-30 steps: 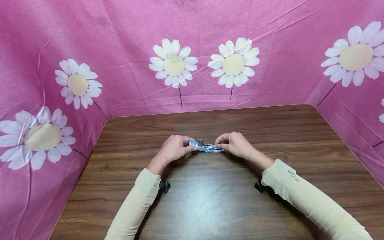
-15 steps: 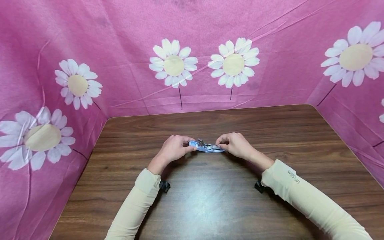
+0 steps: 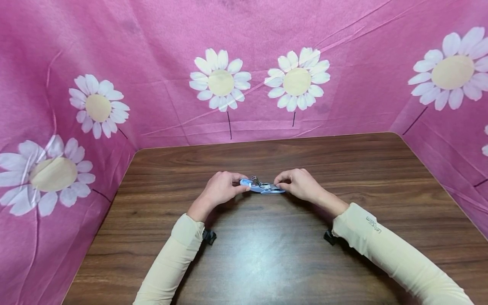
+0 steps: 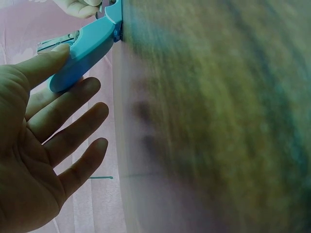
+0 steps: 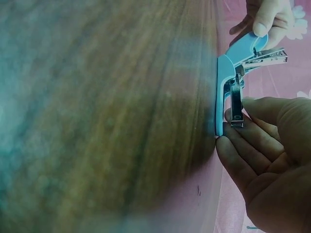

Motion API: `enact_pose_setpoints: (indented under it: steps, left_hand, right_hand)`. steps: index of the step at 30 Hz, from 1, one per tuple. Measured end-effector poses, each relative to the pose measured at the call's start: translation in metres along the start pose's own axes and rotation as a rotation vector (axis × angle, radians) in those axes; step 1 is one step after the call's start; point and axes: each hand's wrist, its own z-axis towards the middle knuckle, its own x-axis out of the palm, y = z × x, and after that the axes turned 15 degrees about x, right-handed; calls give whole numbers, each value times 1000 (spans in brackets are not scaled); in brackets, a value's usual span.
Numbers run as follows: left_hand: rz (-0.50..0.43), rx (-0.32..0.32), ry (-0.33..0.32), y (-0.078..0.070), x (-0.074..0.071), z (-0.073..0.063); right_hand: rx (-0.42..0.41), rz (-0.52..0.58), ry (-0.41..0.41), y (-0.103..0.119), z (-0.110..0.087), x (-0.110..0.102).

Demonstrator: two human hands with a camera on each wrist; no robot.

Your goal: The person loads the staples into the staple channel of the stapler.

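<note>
A light blue stapler (image 3: 263, 189) lies opened out low over the table between both hands, its metal parts exposed. My left hand (image 3: 222, 186) pinches the raised blue top cover (image 4: 86, 56) between thumb and index finger, while its other fingers spread loosely. At the opposite end my right hand (image 3: 299, 183) has its thumb and fingertips around the metal staple channel (image 5: 236, 102), close above the base. A second metal piece (image 5: 266, 58) sticks out from under the cover, angled away from the channel. Part of the base end is hidden behind the right fingers in the head view.
The brown wood-grain table (image 3: 259, 262) spreads under both arms. A pink cloth (image 3: 160, 63) printed with white daisies hangs along its back and sides. Dark wrist devices (image 3: 209, 237) sit under both cream sleeves (image 3: 173, 254).
</note>
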Motion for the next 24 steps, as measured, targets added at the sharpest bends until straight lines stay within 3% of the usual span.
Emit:
enact_pose_setpoints:
  steps: [14,24]
  left_hand:
    - [-1,-1,0,0,-1,-1]
    - [-3,2,3,0,-1,0]
  right_hand:
    - [-119,-83,-18,2,-5,-7]
    - [-59,-151,-74,5,-3,-7]
